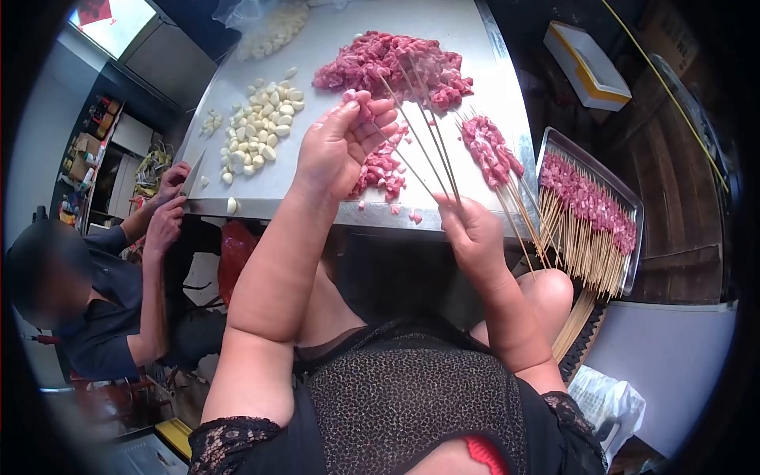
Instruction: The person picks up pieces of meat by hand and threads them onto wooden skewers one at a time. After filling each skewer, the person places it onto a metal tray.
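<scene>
My left hand [336, 150] is raised over the table's front half, thumb and fingers closed on a small piece of raw pink meat [363, 104]. One thin skewer crosses in front of its fingers. Several bamboo skewers [440, 150] fan out from my right hand [473, 229], which grips them by their lower ends just off the table edge. Behind both hands lies a large heap of raw meat pieces [396, 67]. A smaller heap of cut meat [381, 170] sits below it, partly hidden by my left hand. Loaded meat skewers [492, 150] rest at the table's right edge.
A metal tray [633, 207] of loaded skewers stands at right, above bare bamboo sticks [575, 323]. Peeled garlic cloves [261, 131] are piled on the metal table [324, 16]. At left, another person [111, 293] holds a knife [192, 172]. A white foam box [587, 67] stands back right.
</scene>
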`<state>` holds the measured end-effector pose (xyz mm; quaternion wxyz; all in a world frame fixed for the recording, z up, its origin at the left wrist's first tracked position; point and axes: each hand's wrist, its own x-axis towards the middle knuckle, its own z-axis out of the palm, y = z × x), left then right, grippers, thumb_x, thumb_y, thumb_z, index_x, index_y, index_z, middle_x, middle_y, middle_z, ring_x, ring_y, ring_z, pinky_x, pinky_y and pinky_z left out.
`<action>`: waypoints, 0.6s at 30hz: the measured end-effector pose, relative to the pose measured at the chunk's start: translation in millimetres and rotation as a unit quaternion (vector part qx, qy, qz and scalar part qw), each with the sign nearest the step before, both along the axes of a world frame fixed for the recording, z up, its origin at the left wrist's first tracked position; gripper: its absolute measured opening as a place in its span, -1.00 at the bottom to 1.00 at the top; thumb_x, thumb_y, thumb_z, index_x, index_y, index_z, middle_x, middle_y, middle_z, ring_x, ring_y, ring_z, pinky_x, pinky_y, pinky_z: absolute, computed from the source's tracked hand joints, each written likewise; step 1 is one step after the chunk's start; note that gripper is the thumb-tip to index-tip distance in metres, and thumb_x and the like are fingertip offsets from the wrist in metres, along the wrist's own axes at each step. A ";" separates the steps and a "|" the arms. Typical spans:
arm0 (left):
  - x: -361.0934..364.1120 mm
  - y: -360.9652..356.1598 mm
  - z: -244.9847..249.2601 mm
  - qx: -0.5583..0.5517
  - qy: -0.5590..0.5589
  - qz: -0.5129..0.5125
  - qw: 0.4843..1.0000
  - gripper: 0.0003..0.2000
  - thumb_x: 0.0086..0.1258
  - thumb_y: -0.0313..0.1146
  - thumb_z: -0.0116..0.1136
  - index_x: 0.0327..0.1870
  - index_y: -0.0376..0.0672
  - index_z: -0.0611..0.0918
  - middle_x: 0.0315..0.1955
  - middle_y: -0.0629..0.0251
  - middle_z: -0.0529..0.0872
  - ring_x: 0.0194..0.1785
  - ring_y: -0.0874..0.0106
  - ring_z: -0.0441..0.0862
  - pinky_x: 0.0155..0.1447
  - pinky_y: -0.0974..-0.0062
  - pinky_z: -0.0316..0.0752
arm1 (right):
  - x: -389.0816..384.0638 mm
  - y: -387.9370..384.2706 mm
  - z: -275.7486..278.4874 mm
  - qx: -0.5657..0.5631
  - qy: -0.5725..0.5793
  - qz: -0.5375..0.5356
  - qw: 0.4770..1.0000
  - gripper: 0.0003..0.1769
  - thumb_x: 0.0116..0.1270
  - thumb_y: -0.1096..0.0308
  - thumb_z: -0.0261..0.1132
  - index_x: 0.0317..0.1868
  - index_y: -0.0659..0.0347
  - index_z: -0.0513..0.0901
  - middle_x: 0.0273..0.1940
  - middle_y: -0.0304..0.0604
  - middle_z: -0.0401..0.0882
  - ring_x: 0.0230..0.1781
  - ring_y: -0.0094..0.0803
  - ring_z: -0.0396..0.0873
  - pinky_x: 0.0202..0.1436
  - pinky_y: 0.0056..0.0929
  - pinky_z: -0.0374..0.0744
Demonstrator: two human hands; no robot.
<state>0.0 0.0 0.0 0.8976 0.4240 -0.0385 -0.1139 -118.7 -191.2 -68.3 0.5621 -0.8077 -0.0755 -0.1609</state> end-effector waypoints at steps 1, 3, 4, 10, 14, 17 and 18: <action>-0.7 -0.8 1.2 0.007 -0.001 0.000 1.000 -0.76 0.50 -0.42 -0.15 0.04 -0.31 0.49 -0.08 -0.06 0.63 0.02 0.17 0.63 0.20 0.12 0.54 | 0.0 0.1 0.7 0.025 0.018 0.020 0.999 -0.74 0.38 0.43 0.18 0.05 0.12 0.63 -0.44 -0.32 0.58 -0.54 -0.57 0.46 -0.42 -0.62 0.45; -3.1 -2.2 -1.5 0.010 0.003 -0.001 1.000 -0.77 0.50 -0.42 -0.15 0.03 -0.31 0.50 -0.08 -0.05 0.64 0.01 0.17 0.64 0.20 0.12 0.54 | -3.7 -0.5 6.5 0.046 0.042 0.038 0.997 -0.75 0.38 0.42 0.18 0.04 0.16 0.63 -0.47 -0.35 0.54 -0.54 -0.64 0.42 -0.45 -0.65 0.42; -2.8 -1.8 -2.4 0.010 -0.006 -0.007 1.000 -0.77 0.50 -0.42 -0.16 0.02 -0.31 0.50 -0.09 -0.05 0.64 0.01 0.18 0.64 0.20 0.13 0.54 | -4.9 0.7 13.8 0.148 0.130 0.067 0.978 -0.75 0.39 0.42 0.18 0.04 0.21 0.62 -0.48 -0.37 0.51 -0.55 -0.69 0.37 -0.48 -0.69 0.37; -7.3 -9.9 -3.7 0.030 -0.015 -0.009 0.999 -0.77 0.53 -0.39 -0.19 0.00 -0.33 0.47 -0.14 -0.03 0.64 -0.04 0.21 0.64 0.13 0.19 0.58 | -1.7 6.6 6.0 0.300 0.226 0.106 0.921 -0.74 0.40 0.41 0.16 0.04 0.31 0.60 -0.50 -0.41 0.47 -0.58 -0.78 0.28 -0.53 -0.77 0.27; -6.6 -12.9 -7.9 0.049 -0.016 0.000 0.999 -0.76 0.52 -0.43 -0.16 0.09 -0.35 0.42 -0.09 0.00 0.62 0.00 0.23 0.63 0.17 0.21 0.56 | -1.4 4.6 6.3 0.280 0.209 0.085 0.933 -0.74 0.40 0.41 0.16 0.03 0.29 0.61 -0.50 -0.41 0.47 -0.58 -0.77 0.29 -0.52 -0.76 0.28; -4.5 -12.3 -6.0 0.050 -0.016 0.037 0.998 -0.74 0.51 -0.45 -0.11 0.12 -0.35 0.40 -0.06 0.00 0.61 0.02 0.22 0.62 0.19 0.20 0.55 | -0.2 2.7 2.0 0.241 0.193 0.083 0.948 -0.71 0.40 0.36 0.16 0.05 0.33 0.58 -0.50 -0.43 0.43 -0.55 -0.75 0.30 -0.48 -0.75 0.28; -2.7 -11.2 -5.5 0.045 -0.021 0.051 0.997 -0.74 0.50 -0.45 -0.09 0.13 -0.36 0.40 -0.06 0.00 0.61 0.02 0.23 0.62 0.18 0.22 0.55 | 0.4 2.9 0.8 0.241 0.191 0.083 0.948 -0.71 0.40 0.36 0.16 0.05 0.33 0.58 -0.50 -0.43 0.43 -0.55 -0.75 0.30 -0.48 -0.75 0.28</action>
